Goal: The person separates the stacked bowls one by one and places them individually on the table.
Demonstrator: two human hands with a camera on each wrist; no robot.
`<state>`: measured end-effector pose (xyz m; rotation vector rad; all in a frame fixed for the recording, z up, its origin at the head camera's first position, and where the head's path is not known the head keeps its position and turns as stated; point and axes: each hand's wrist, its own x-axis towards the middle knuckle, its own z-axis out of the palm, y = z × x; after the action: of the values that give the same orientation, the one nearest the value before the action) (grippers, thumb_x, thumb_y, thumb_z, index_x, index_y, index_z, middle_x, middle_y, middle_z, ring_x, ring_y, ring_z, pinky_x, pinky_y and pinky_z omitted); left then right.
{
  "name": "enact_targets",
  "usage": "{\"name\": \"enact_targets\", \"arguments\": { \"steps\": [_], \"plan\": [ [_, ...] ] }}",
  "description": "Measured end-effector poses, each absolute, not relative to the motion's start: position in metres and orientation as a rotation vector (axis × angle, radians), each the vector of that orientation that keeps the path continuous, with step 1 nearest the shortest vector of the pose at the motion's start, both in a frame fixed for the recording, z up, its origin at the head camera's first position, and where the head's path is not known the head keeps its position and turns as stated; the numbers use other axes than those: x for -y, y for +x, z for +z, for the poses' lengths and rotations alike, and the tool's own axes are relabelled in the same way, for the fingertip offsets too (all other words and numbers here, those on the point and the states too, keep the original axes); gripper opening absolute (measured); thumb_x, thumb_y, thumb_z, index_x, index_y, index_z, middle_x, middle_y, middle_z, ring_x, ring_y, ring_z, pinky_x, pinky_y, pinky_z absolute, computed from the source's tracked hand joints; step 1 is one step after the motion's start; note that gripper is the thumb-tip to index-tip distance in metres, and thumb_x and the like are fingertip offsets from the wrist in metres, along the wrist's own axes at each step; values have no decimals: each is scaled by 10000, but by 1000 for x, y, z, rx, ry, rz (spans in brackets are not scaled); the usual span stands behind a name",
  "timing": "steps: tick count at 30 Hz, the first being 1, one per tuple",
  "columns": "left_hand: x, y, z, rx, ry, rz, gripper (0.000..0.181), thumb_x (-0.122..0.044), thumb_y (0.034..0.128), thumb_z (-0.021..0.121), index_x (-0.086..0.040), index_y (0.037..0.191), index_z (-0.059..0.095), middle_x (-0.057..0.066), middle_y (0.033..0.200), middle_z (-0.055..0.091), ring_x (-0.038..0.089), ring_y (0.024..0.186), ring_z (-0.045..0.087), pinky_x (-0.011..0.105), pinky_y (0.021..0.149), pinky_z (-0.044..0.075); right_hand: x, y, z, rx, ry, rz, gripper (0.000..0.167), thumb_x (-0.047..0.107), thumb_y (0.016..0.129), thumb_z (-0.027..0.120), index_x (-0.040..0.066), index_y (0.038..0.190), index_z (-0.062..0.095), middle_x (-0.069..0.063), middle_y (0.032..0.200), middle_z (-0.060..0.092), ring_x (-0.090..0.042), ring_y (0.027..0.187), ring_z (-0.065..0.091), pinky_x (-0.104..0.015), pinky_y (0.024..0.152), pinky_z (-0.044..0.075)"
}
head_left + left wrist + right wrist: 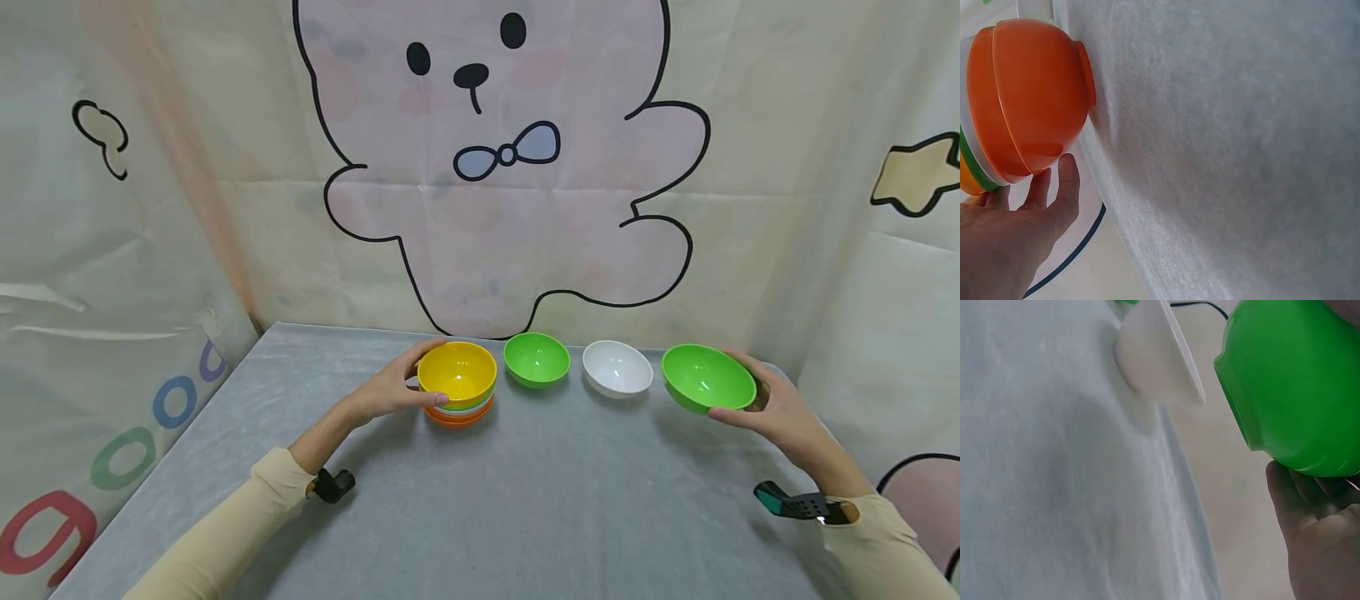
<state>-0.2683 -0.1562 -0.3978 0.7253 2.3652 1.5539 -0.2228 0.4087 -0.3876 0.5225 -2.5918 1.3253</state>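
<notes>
So the left hand (pixel 388 390) is half open, thumb and fingers curled round a stack of bowls (pixel 459 418) near the table's (pixel 555 500) far edge: yellow bowl (pixel 457 373) on top, then green, white and orange underneath. The right hand (pixel 776 410) is opened about as wide, gripping the side of a bigger green bowl (pixel 708 379), tilted and up off the cloth near the far right corner. A smaller green bowl (pixel 536 361) and a white bowl (pixel 617 369) sit between, along the far edge.
</notes>
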Motion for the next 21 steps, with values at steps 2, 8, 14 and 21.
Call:
{"name": "enact_targets", "arguments": {
  "steps": [2,8,14,21],
  "plan": [
    [156,-268,-398,-2368,726,1552,866,-299,900,794,-194,1599,296,85,1548,372,333,1347,429,557,1080,377,-412,-223,-389,2605,495,1299,854,-7,862,792,8,1570,314,-61,1362,402,-52,1076,489,-132,780,490],
    [156,-268,-397,-2371,726,1549,865,-307,900,792,-184,1599,297,89,1550,371,339,1350,428,562,1077,378,-421,-226,-393,2655,393,1195,853,93,885,806,-2,1572,310,-105,1380,399,-34,1060,449,-84,776,431],
    [157,-269,-397,-2367,713,1550,872,-314,896,797,-187,1599,297,89,1561,359,344,1365,414,572,1080,370,-428,-235,-396,2776,243,1063,887,291,914,793,21,1588,283,-252,1436,398,-167,1085,417,-125,729,412],
    [156,-269,-397,-2368,710,1545,871,-296,896,799,-183,1598,296,91,1557,363,342,1360,419,565,1082,371,-432,-251,-408,2733,281,1063,843,246,886,824,-33,1535,364,-235,1345,493,-98,1021,459,-119,742,404]
  ]
}}
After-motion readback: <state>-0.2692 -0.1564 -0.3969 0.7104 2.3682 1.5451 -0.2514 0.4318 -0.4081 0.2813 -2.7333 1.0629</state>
